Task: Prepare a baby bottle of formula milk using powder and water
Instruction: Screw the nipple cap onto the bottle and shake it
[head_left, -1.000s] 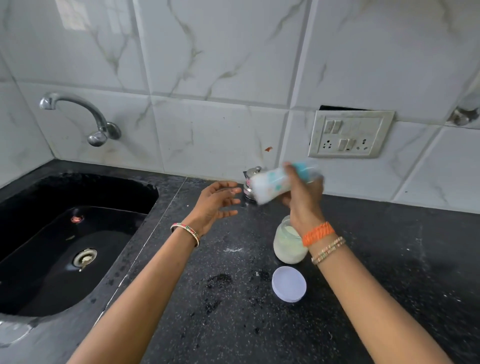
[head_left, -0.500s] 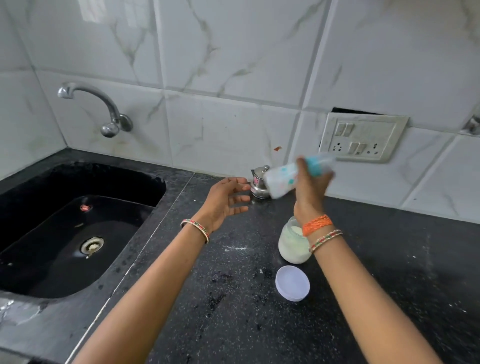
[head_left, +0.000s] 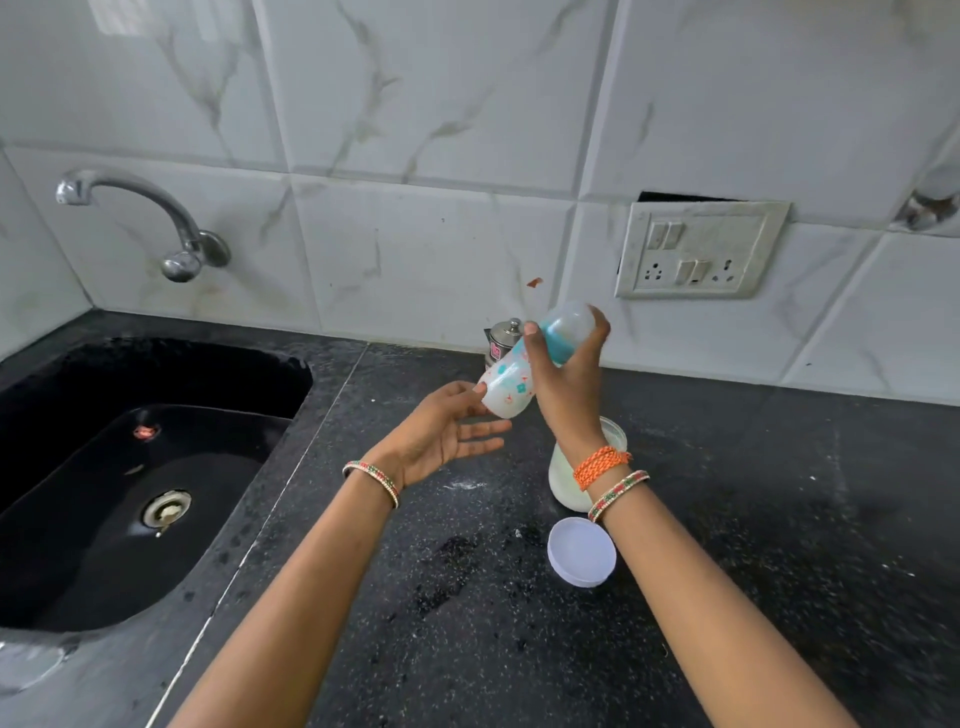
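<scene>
The right hand (head_left: 563, 374) is gripping the capped bottle (head_left: 524, 371) above the tabletop (head_left: 779, 519), its long axis tilting from cap at 2 o'clock to base at 8 o'clock, where the left hand (head_left: 447, 434) is waiting spread open, fingertips touching the base.

My right hand (head_left: 563, 374) is raised, fingers curled in a grip; my left hand (head_left: 441, 436) lies palm-up, fingers spread.

Speckled black stone counter (head_left: 727, 519), glossy marbled wall tiles (head_left: 415, 104), shiny metal tap (head_left: 156, 208), translucent plastic bottle (head_left: 511, 387).
</scene>
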